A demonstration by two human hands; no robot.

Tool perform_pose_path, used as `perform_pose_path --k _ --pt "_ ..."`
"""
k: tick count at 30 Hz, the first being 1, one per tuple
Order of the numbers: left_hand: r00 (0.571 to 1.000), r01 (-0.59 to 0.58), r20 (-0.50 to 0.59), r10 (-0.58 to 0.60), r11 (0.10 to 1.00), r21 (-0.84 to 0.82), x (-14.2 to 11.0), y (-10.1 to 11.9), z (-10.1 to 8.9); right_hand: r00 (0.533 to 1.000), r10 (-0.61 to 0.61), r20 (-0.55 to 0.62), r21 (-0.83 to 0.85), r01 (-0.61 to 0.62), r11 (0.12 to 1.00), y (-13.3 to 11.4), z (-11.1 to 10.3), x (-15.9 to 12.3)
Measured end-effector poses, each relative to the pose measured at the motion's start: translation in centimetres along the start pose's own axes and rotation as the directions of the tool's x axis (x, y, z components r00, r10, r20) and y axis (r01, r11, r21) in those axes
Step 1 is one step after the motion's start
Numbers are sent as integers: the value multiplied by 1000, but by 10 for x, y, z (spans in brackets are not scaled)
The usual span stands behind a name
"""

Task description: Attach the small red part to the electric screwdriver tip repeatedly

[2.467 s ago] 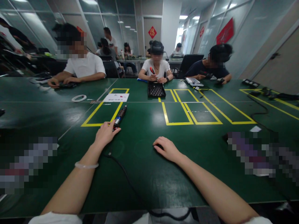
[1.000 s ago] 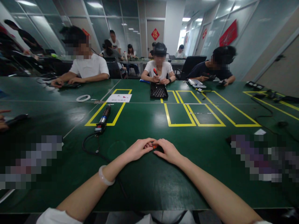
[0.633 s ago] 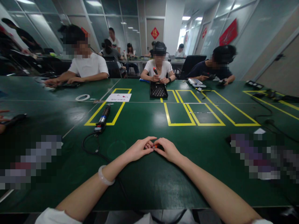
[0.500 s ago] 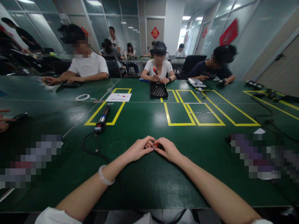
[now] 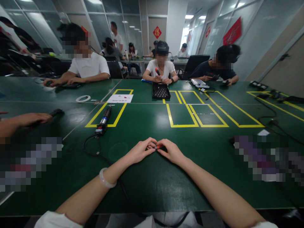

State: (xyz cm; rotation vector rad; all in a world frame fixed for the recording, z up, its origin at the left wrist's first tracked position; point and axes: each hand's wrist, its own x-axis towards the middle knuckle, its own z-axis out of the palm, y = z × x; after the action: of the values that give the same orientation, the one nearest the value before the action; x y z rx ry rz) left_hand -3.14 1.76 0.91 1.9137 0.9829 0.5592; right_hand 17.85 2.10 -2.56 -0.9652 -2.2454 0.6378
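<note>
My left hand (image 5: 142, 152) and my right hand (image 5: 170, 150) meet low over the green table (image 5: 163, 186). Both are closed, thumbs and fingertips pinching a small orange piece with a metallic end (image 5: 159, 147). Most of it is hidden by my fingers, and its exact kind cannot be made out. Beyond my left hand, a dark cylindrical electric screwdriver (image 5: 104, 120) with a blue-and-silver band lies apart from both hands. Its black cable (image 5: 85, 146) loops back under my left forearm.
Yellow tape rectangles (image 5: 182, 126) mark the table. A printed sheet (image 5: 120, 98) and a white ring (image 5: 83, 98) lie at the far left. Opposite, a person works at a black tray (image 5: 161, 91) of small parts. A co-worker's hand (image 5: 35, 119) reaches in from the left holding a dark tool.
My left hand has let go of the screwdriver, now lying further left, and joined my right hand at the orange piece. Lately both barely move. At the left, a co-worker's hand has reached further in.
</note>
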Motion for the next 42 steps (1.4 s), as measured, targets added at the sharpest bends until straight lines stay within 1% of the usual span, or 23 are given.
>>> perform_pose_path --k 4,10,16,20,22,24,30,35,37,39,41,42 --pt "1000 3 11 -3 1000 25 -1 2 0 1000 26 5 6 -26 1000 1 0 0" --pt "1000 -2 25 1 999 43 -2 6 1 994 106 -1 8 -106 994 0 -1 2" --pt "999 -51 -10 54 985 163 -2 5 3 989 147 6 53 -147 988 -2 -3 2" --pt "998 -35 -48 46 976 217 -2 4 2 989 145 -2 145 -143 979 -3 -3 1" --pt "998 -24 -59 37 975 219 -2 4 2 992 130 4 210 -128 969 -3 -2 1" --pt "997 -18 -64 32 978 208 -2 3 1 993 117 4 236 -115 965 -3 -1 1" --pt "997 -16 -73 29 984 175 -2 1 1 994 102 -27 184 -95 978 -2 1 1" --pt "998 -25 -49 33 987 162 -2 7 0 995 92 -32 162 -85 983 -5 -2 1" --pt "998 -28 -48 39 979 204 -2 10 -6 995 96 -33 156 -89 984 -4 -3 1" --pt "994 -11 -100 41 957 290 -3 10 -18 994 105 -32 150 -99 984 -4 -3 1" --pt "973 53 -225 42 915 400 -4 3 -39 993 116 -29 150 -110 983 -3 -4 2" --pt "951 108 -308 43 884 455 -6 -3 -52 992 120 -27 151 -115 982 -3 -4 2"
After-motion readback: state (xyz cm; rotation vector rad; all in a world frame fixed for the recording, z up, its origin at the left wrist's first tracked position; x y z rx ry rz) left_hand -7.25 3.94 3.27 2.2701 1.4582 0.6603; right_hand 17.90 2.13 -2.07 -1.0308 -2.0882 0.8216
